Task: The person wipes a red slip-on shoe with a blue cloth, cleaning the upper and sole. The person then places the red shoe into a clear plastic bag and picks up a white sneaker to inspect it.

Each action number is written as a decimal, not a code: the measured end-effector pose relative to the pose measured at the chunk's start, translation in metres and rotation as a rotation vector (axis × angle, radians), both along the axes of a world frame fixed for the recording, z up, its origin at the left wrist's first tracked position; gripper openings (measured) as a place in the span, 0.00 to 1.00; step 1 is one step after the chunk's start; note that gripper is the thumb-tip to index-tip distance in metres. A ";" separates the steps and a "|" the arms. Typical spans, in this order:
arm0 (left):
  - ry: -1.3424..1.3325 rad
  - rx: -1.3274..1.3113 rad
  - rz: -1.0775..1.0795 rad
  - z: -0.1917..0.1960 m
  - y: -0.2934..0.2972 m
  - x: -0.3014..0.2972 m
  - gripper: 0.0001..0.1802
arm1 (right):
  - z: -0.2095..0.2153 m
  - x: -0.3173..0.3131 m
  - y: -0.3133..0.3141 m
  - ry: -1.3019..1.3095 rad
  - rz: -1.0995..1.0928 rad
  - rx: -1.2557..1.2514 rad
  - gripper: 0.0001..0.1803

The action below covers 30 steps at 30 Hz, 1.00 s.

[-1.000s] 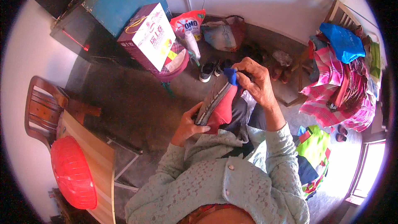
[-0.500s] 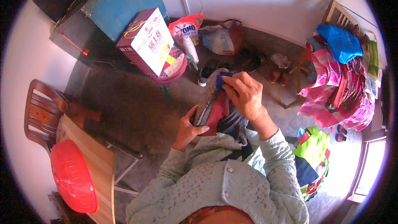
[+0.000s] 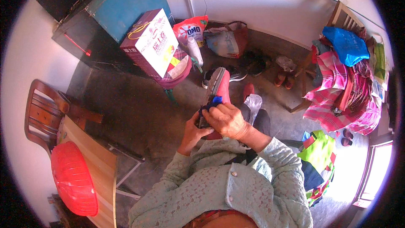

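Observation:
A red shoe (image 3: 224, 88) with a grey and dark sole (image 3: 215, 85) is held tilted in front of me, its toe pointing away. My left hand (image 3: 194, 134) grips its heel end from the left, thumb across the near edge. Bunched in the fingers of my right hand (image 3: 228, 120) is a blue piece, apparently cloth (image 3: 217, 100), pressed against the side of the sole. The right hand partly covers the shoe's middle. Just beyond my right wrist, a second red shoe (image 3: 249, 89) shows near the floor, with a pale shiny covering (image 3: 253, 104) behind it.
Dark shoes (image 3: 236, 76) and brown sandals (image 3: 284, 80) stand on the floor ahead. Further left are a white and maroon box (image 3: 156, 44), a detergent bag and a white bottle (image 3: 194, 51). A red basket (image 3: 75, 179) rests on the left table; clothes (image 3: 333, 84) cover a chair at right.
My right hand and the blue cloth have slid from the toe end toward the heel, nearer me. More of the shoe's toe and the second red shoe now show.

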State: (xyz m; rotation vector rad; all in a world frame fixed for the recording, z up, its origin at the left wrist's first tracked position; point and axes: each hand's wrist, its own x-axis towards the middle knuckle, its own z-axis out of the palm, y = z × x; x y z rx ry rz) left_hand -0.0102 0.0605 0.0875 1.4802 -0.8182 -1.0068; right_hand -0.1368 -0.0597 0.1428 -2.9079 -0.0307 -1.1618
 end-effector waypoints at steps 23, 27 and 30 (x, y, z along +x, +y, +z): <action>0.504 0.027 -0.206 -0.001 0.023 -0.009 0.39 | 0.042 -0.011 -0.069 -0.148 -0.056 1.529 0.10; 0.560 0.032 -0.246 -0.008 0.023 -0.011 0.36 | 0.026 -0.010 -0.062 -0.262 -0.004 1.603 0.11; 0.610 0.068 -0.238 -0.010 0.023 -0.012 0.36 | 0.017 -0.008 -0.054 -0.330 -0.108 1.548 0.10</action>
